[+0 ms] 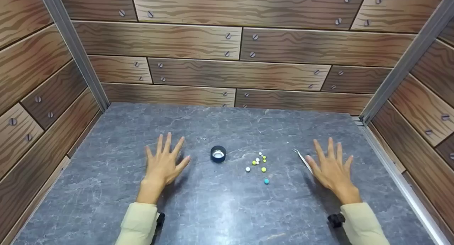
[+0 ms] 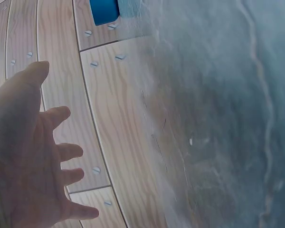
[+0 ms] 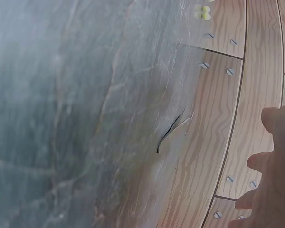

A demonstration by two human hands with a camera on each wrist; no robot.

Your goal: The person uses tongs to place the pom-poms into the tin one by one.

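Note:
My left hand [image 1: 161, 167] is held with fingers spread, left of a small round black cap [image 1: 218, 154] with a pale inside. Its palm and spread fingers also show at the left of the left wrist view, with nothing in them. On the other side, my right hand [image 1: 331, 170] has its fingers spread too and is bare of any object. Beside its thumb lie metal tweezers [image 1: 303, 160], their tips pointing up and left; the right wrist view shows them on the tabletop. Between the hands sit several small white and yellow-green beads [image 1: 263, 169] and one blue bead [image 1: 266, 181].
A grey marbled tabletop [image 1: 198, 131] carries everything. Wood-patterned panels [image 1: 198, 73] stand at the back, left and right, with metal posts [image 1: 79, 53] at the back corners. A metal rail [image 1: 400, 181] runs along the right edge.

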